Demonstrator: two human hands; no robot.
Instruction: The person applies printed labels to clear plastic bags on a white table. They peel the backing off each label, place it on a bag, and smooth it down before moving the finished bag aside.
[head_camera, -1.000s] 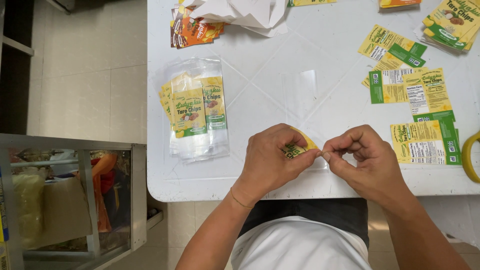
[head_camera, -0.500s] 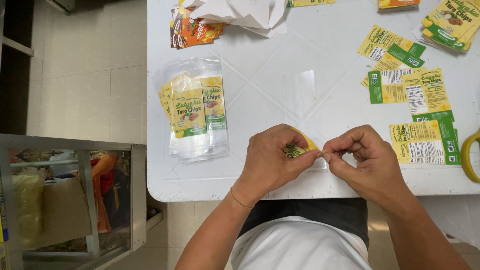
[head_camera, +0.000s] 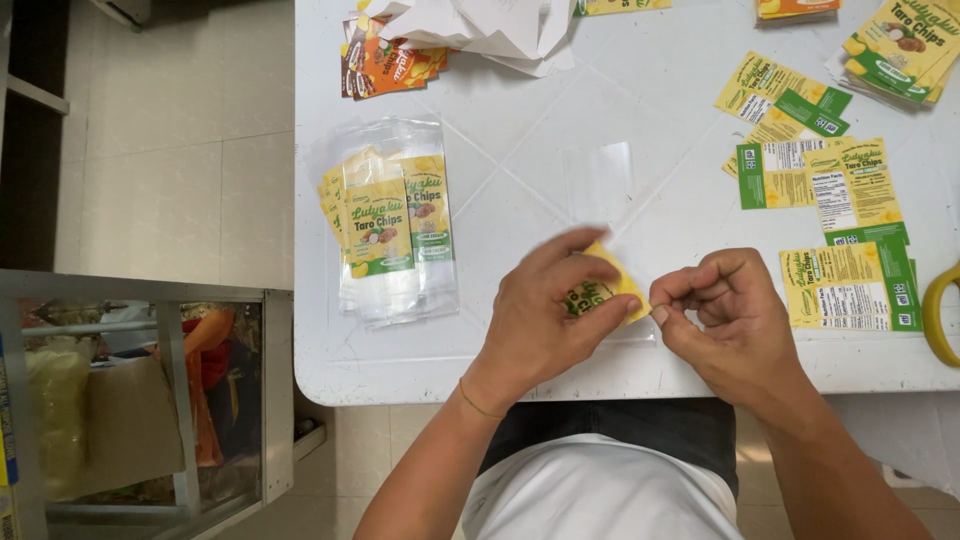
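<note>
At the near edge of the white table, the left hand is curled around a small yellow label, thumb and fingers pinching it so only a folded corner with some green print shows. The right hand is closed just beside it, its thumb and forefinger pressed together at the label's right tip. A strip of clear film lies under and between the two hands, though its edges are hard to make out. To the left lies a stack of clear plastic bags with yellow and green labels inside, set upright side by side. Farther back, a single clear bag rests flat by itself. On the right, flat yellow and green labels are spread loosely, some overlapping, with another pile at the far right corner. Orange labels sit at the far edge, partly under crumpled white paper. A yellow curved handle pokes in at the right border.
</note>
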